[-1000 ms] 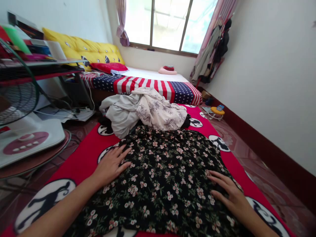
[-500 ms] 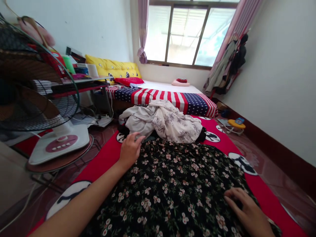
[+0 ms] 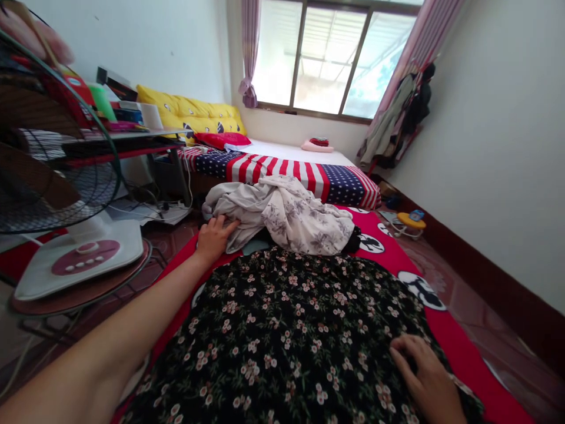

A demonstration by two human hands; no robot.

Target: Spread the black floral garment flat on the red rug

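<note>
The left hand (image 3: 215,238) has moved from the black floral cloth (image 3: 282,330) onto the pale crumpled garment (image 3: 282,218)

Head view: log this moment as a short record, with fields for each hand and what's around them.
Left hand: touching the edge of a crumpled pale floral cloth
Right hand: on black floral fabric, fingers slightly curled
Beneath: red rug with round black-and-white prints
Nearby: electric fan to the left, flag-pattern bedcover ahead
</note>
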